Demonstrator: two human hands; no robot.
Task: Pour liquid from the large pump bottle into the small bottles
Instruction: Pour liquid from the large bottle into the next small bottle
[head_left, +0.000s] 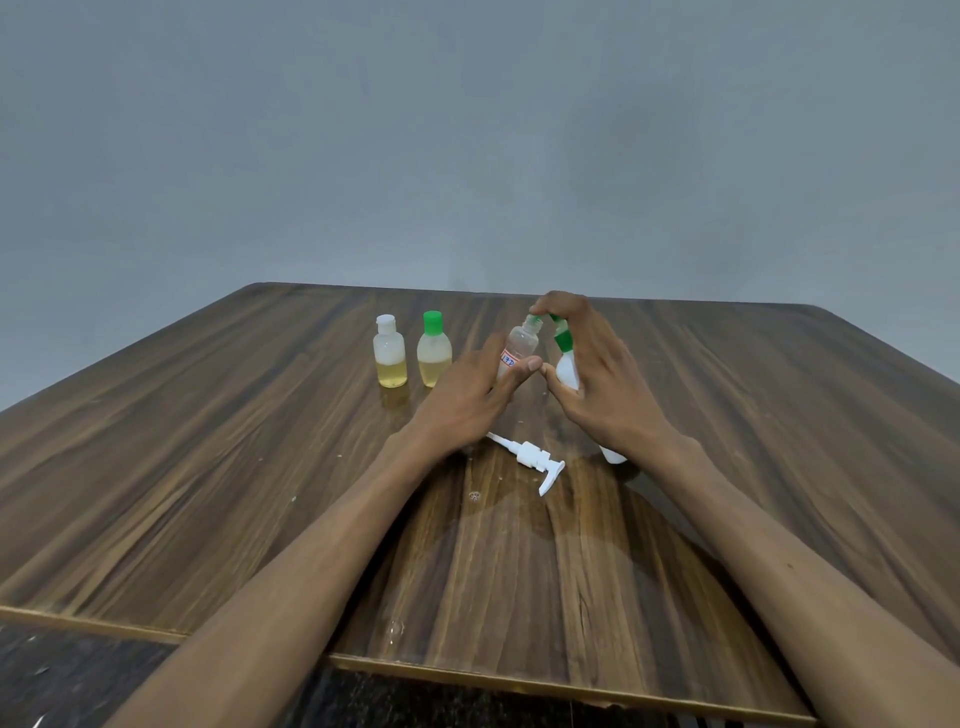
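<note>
Hands meet mid-table (208, 467): the left hand (470, 400) grips a clear small bottle (519, 345), tilted, while the right hand (597, 379) grips the white pump bottle (566, 371), its neck at the small bottle's mouth, with the pump (530, 460) lying nearby and two filled bottles (389, 358) (434, 356) standing left.

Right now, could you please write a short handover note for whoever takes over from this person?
Left hand holds the clear small bottle, open-necked and tilted.
Right hand grips the large white bottle, tilted toward that neck.
Pump head lies on the table, unscrewed.
Done, apparently: white-capped bottle and green-capped bottle stand capped, part-filled with yellow liquid.
Left: fill the clear bottle, cap it, refit the pump.
</note>
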